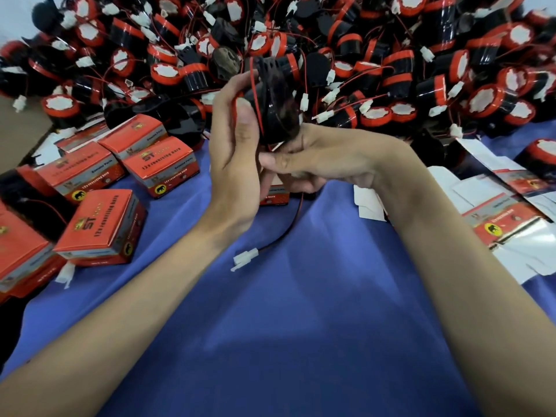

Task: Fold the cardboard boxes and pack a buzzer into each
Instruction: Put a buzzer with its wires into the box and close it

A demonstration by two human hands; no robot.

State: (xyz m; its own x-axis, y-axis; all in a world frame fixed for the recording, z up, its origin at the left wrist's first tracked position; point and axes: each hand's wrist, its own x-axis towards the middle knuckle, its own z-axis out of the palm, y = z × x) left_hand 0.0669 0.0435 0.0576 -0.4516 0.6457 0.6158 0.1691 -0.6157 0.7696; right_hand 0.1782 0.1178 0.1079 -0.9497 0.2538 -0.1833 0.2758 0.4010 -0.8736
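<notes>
Left hand (237, 152) and right hand (316, 158), close together, both grip one buzzer (273, 103). Its wire connector (245, 260) dangles below it. Partly hidden box (275, 195) directly beneath; folded boxes (102, 227) left of it; buzzer pile (361, 55) behind.

Covering: blue fabric cloth (301, 326), spread across the work surface, softly creased, with lighter patches of reflected light.
Left edge: flat brown panel (21, 133), bordering the cloth.
Upper left corner: plain white backdrop (15, 19).
</notes>
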